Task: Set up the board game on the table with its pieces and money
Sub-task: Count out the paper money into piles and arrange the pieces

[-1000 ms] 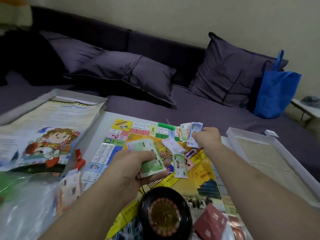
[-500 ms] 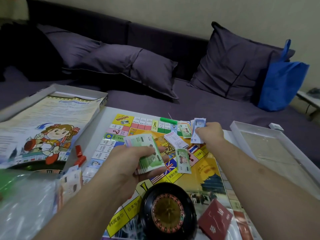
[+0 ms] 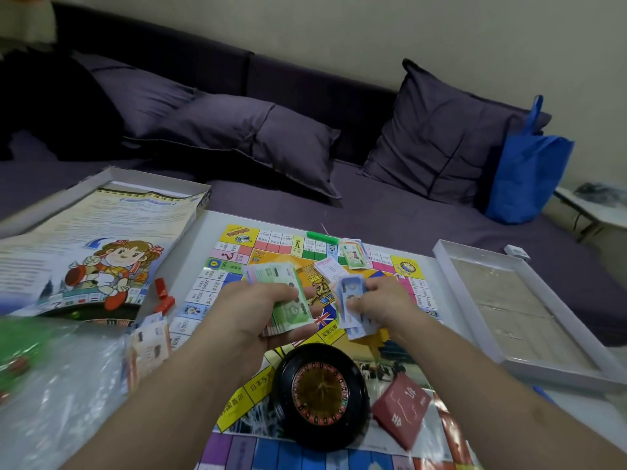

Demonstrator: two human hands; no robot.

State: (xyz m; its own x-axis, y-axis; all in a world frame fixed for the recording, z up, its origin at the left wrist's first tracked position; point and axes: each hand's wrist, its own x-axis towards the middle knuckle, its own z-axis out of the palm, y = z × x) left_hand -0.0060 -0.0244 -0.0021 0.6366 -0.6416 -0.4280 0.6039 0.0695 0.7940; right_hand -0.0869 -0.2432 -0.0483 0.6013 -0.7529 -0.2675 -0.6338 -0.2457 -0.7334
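**Sorting play money over the board: thin, slippery paper, pinch by the short edge**

Left hand [image 3: 251,313] holds a fanned stack of green play notes [image 3: 288,300], fingers curled under, thumb on top. Right hand [image 3: 380,307] pinches a smaller bunch of blue notes [image 3: 351,300], fingertips close together on the near end. Both hands sit side by side above the middle of the game board [image 3: 237,245], which lies flat on the white table [image 3: 203,225].

Just beyond the right hand: a loose pink-white note [image 3: 327,269] and a small pile with a green note on top [image 3: 353,256] at the board's far edge. More notes [image 3: 149,344], orange-beige, lie left of the left forearm, beside a clear plastic bag [image 3: 61,385]. Red plastic pieces [image 3: 163,296] sit left of the left hand. Roulette wheel [image 3: 320,395] is between the forearms, close to the body; red card deck [image 3: 402,408] under the right forearm. Box lid [image 3: 101,232] far left, empty box tray [image 3: 529,317] right of the right arm.

Handling judgement: notes look very light, floppy, smooth; they slide off each other and fan out easily. Best taken by a thumb-and-finger pinch across one short end, stack squared first. Single notes lying flat on the glossy board probably need sliding or a fingernail lift. No breakage risk, only creasing or scattering.
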